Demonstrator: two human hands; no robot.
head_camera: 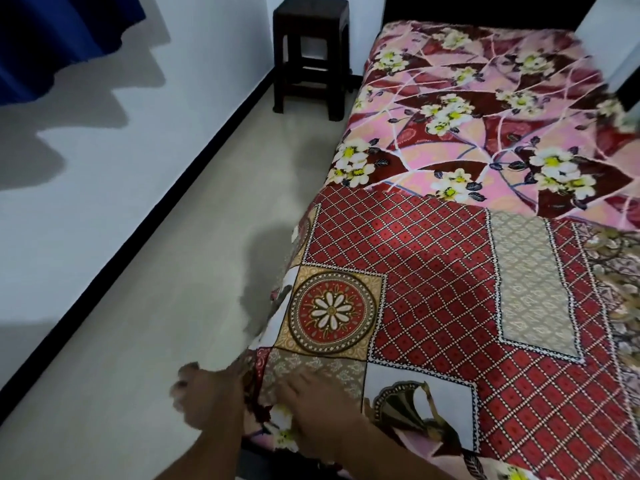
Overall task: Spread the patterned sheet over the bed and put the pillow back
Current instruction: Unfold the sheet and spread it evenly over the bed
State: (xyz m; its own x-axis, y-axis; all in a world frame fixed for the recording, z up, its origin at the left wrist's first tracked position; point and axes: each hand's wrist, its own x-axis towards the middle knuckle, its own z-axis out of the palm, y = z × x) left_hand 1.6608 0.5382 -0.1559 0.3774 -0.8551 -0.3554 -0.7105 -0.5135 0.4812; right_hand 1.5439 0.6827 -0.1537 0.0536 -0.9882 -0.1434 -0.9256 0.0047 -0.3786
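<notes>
Sheet: The sheet (433, 289) lay over the near part of the bed (491, 10). It was red lattice with beige panels and had a round flower medallion near its left side. Its far edge ran slantwise across the bed, and its left side hung over the bed's edge toward the floor (180, 271).
Cover: A floral pink and maroon cover (467, 109) showed beyond the sheet on the far half of the bed. We also saw a little of it under the sheet's near left corner, by the hands.
Left hand: The left hand (207, 400) was at the bed's near left corner, against the hanging edge of the sheet. It was blurred, so we could not tell whether its fingers had hold of the cloth.
Right hand: The right hand (318, 407) lay flat on the sheet just beside the left one. Its fingers were straight and spread, pointing toward the bed's left edge, and they gripped nothing.
Stool: A dark stool (310, 53) stood on the floor near the bed's far left corner, close to the wall (156, 98).
Wall: It was white, with a dark skirting along the floor.
Curtain: A blue curtain (52, 32) hung at the upper left and cast its shadow on the wall.
</notes>
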